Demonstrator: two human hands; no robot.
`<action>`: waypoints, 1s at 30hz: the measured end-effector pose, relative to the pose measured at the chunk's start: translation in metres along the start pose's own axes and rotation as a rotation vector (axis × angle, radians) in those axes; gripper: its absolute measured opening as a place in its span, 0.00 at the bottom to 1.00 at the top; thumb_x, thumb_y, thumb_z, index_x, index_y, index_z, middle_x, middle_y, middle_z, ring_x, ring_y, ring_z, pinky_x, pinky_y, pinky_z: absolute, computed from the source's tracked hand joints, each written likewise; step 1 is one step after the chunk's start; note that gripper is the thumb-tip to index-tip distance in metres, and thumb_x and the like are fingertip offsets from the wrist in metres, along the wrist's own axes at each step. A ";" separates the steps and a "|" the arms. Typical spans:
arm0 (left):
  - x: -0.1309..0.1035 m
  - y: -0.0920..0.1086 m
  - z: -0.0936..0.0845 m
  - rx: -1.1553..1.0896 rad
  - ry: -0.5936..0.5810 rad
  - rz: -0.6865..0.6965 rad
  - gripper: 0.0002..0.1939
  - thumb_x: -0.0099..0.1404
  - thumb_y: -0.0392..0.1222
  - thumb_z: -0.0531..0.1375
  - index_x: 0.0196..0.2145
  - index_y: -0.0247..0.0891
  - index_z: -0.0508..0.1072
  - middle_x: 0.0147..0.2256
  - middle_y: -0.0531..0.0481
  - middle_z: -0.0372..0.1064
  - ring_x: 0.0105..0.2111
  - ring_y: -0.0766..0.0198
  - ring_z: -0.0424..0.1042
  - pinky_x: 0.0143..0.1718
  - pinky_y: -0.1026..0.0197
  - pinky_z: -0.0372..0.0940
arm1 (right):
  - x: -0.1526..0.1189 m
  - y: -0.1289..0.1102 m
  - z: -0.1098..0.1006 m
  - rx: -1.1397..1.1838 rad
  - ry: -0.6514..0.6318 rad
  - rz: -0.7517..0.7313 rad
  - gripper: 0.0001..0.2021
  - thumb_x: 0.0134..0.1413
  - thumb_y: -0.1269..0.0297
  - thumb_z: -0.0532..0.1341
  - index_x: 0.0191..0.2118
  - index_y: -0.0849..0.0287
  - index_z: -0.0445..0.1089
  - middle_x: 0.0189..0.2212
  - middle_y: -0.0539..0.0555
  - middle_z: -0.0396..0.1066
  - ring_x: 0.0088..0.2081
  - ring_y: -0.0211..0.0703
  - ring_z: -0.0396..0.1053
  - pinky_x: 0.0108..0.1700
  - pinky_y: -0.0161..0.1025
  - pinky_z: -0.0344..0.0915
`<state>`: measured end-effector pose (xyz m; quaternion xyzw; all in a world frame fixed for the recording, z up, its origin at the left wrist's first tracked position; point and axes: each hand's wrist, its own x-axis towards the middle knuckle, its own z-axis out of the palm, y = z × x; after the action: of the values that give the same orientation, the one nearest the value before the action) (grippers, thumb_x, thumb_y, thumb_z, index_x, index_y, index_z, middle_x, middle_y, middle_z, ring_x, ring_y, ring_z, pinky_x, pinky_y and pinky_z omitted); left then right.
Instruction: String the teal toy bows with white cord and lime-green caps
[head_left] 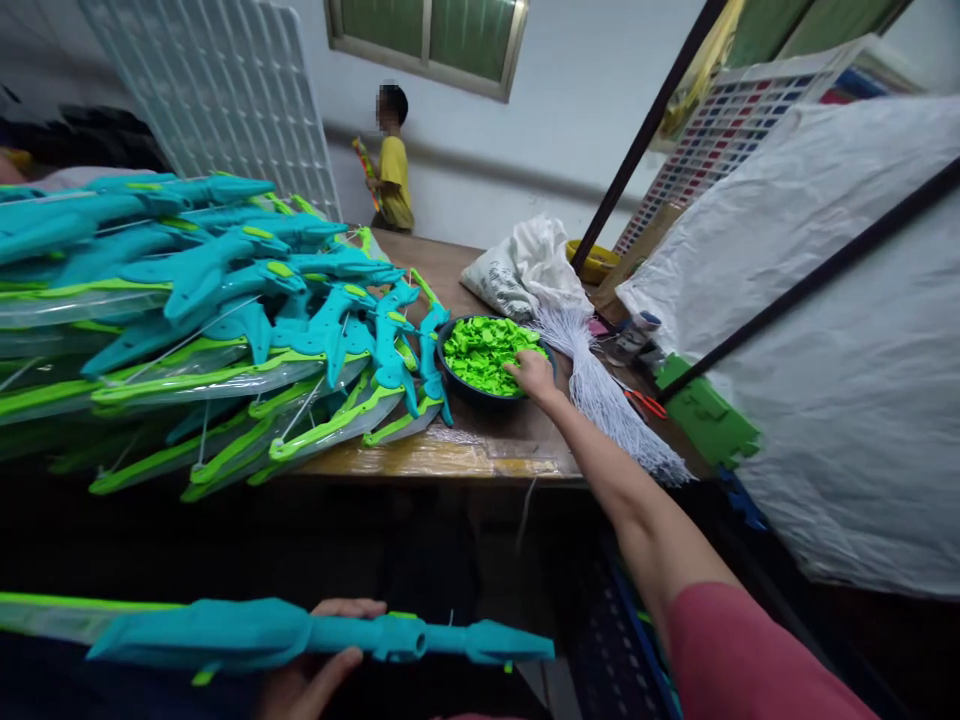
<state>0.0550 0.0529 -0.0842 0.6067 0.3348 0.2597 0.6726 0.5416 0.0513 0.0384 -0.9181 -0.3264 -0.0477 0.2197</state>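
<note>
while left hand (pixel 319 665) grips toy (pixel 300 635), right hand (pixel 532 375) reaches bowl (pixel 457 385).

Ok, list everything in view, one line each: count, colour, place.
toy bows: a large pile, teal and lime green, left part of the table
toy bow: one, teal with a green limb, across the bottom, in the left hand
bowl: one, black, middle of the wooden table
small plastic pieces: many, lime green, filling the bowl
bundle of strings: one, white, right of the bowl
sack: one, white, behind the bowl
plastic sheet: one, white, right side
grid panel: one, white, leaning at the back left
colour chart: one, multicoloured, back right
person: one, yellow shirt, by the far wall
left hand: fingers around the bow
right hand: on the green pieces
</note>
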 end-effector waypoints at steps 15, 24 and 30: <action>-0.002 0.002 0.014 -0.249 -0.031 -0.206 0.22 0.59 0.46 0.72 0.46 0.39 0.70 0.48 0.41 0.79 0.52 0.48 0.77 0.57 0.48 0.69 | 0.021 0.015 0.003 -0.002 0.004 0.023 0.13 0.72 0.58 0.58 0.49 0.62 0.73 0.48 0.56 0.73 0.49 0.45 0.74 0.52 0.49 0.73; -0.012 0.006 0.025 -0.327 0.075 -0.315 0.30 0.58 0.54 0.71 0.52 0.33 0.76 0.46 0.39 0.80 0.46 0.48 0.78 0.48 0.50 0.72 | -0.113 -0.026 -0.016 0.961 -0.150 0.075 0.20 0.42 0.59 0.75 0.42 0.61 0.76 0.26 0.48 0.75 0.26 0.38 0.71 0.36 0.40 0.71; -0.017 0.006 0.035 -0.241 0.147 -0.206 0.26 0.60 0.53 0.71 0.51 0.35 0.78 0.48 0.40 0.79 0.49 0.47 0.77 0.50 0.51 0.72 | -0.278 -0.055 -0.001 1.055 -0.481 0.096 0.16 0.48 0.50 0.72 0.29 0.58 0.74 0.25 0.52 0.76 0.27 0.42 0.73 0.31 0.38 0.71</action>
<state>0.0715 0.0179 -0.0748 0.4635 0.4100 0.2716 0.7371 0.2899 -0.0718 -0.0039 -0.6833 -0.3047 0.3415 0.5689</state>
